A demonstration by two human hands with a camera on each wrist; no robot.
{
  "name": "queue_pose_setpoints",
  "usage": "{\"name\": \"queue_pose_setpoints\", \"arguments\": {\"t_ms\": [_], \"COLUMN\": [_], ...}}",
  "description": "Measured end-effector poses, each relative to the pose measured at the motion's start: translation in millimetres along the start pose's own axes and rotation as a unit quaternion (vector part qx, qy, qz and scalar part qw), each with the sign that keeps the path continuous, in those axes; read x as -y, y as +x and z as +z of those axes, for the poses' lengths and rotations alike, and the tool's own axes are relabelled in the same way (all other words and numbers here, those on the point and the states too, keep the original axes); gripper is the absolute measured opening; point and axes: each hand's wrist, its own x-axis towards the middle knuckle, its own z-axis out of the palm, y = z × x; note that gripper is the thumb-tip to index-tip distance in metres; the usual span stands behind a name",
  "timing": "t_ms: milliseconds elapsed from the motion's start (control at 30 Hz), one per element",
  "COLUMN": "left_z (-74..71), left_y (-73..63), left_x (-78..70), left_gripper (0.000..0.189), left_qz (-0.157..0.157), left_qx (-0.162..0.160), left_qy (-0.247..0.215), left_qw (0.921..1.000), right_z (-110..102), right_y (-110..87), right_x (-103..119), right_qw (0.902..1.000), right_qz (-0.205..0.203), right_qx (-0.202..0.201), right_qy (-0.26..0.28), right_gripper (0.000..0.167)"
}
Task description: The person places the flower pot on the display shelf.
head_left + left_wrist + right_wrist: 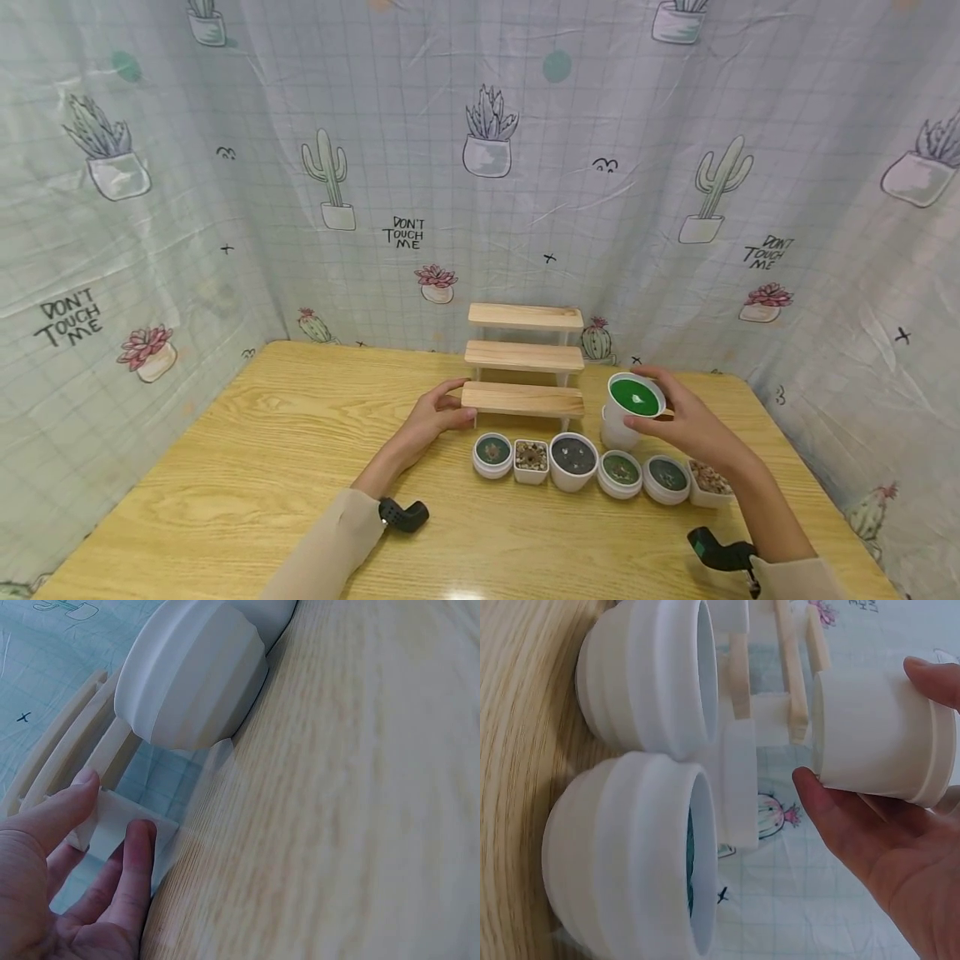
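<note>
My left hand grips the left end of the lowest board of a three-tier wooden stand. In the left wrist view the thumb touches the board's end, and the fingers curl beside the white leg. My right hand holds a white pot with a green inside, thumb and fingers on opposite sides. It is raised off the table, right of the stand. Another white pot stands behind the round pots in the right wrist view, and the held pot partly covers it in the head view.
Along the stand's front runs a row of small white pots: a round one, a square one with pebbles, a larger dark-filled one, two more round ones and a pebble-filled one. A printed curtain hangs behind the table.
</note>
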Motion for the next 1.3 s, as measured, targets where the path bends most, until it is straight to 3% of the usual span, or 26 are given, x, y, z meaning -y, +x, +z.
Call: {"name": "queue_pose_setpoints", "arguments": {"t_ms": [467, 800, 1300], "left_z": [-1.5, -0.7, 0.9], "left_y": [2.4, 1.2, -0.9], "left_x": [3.6, 0.7, -1.1], "left_gripper": [0.077, 0.077, 0.075], "left_qz": [0.002, 0.004, 0.007], "left_qx": [0.004, 0.004, -0.001], "left_qy": [0.012, 0.005, 0.008], "left_qw": [0.9999, 1.0000, 0.9999], "right_z": [4.6, 6.8, 22.3], "right_y": [4.0, 20.3, 50.4], "right_x": [8.0, 17.2, 29.8], "right_qw": [0.9998, 0.9997, 0.9990], "right_qz": [-0.008, -0.003, -0.031], "right_qx": [-0.006, -0.003, -0.005], "right_qy": [-0.014, -0.026, -0.032], "right_gripper": [0.075, 0.079, 0.077]}}
